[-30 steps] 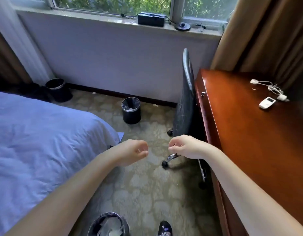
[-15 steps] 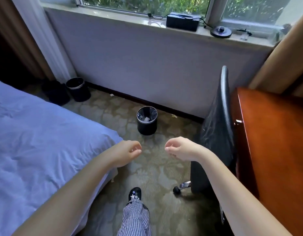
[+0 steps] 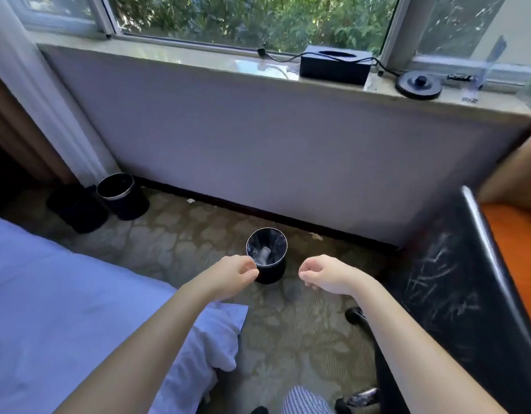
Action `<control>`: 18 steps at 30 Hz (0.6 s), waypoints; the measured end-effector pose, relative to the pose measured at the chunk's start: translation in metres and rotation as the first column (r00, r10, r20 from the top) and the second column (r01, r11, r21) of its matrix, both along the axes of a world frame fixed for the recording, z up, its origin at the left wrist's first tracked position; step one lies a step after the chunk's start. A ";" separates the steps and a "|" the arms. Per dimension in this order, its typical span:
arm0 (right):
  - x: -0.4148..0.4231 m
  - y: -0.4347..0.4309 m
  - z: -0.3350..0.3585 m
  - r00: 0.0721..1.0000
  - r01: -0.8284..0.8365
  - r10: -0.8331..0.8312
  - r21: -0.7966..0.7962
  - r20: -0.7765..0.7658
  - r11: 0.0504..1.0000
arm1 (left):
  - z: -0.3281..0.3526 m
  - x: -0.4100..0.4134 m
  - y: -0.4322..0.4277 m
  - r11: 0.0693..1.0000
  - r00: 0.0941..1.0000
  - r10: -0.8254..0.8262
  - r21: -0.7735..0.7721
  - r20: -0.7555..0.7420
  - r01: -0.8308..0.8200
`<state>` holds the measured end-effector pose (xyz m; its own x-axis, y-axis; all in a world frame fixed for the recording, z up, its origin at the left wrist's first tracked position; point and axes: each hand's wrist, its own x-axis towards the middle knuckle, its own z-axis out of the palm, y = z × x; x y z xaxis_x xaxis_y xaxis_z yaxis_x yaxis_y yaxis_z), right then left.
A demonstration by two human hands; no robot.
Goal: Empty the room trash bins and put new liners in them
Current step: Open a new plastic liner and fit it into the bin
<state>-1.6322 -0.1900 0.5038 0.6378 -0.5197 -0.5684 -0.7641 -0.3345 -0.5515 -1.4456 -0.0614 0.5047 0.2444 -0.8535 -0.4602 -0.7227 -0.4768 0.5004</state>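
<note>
Bin (image 3: 273, 273) closer now — I'm nearly within reach; left hand (image 3: 228, 279) and right hand (image 3: 327, 276) flank it, fingers loosely curled, empty.

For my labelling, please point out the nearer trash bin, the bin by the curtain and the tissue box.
nearer trash bin (image 3: 273, 274): head view, front wall.
bin by the curtain (image 3: 130, 207): head view, side wall.
tissue box (image 3: 333, 71): head view, front face.

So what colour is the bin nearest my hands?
The bin is black; the head view shows it best.
</note>
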 end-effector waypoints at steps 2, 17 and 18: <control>0.020 -0.028 0.000 1.000 0.009 -0.009 0.014 0.009 1.000 | -0.002 0.022 -0.030 1.000 1.000 -0.006 0.009 -0.004 0.006; 0.145 -0.252 -0.020 0.992 0.073 -0.077 0.045 0.096 0.996 | -0.020 0.131 -0.252 0.998 0.999 -0.050 0.038 -0.009 0.051; 0.150 -0.260 -0.022 0.993 0.072 -0.076 0.049 0.090 0.996 | -0.022 0.136 -0.261 0.997 0.998 -0.058 0.042 -0.011 0.058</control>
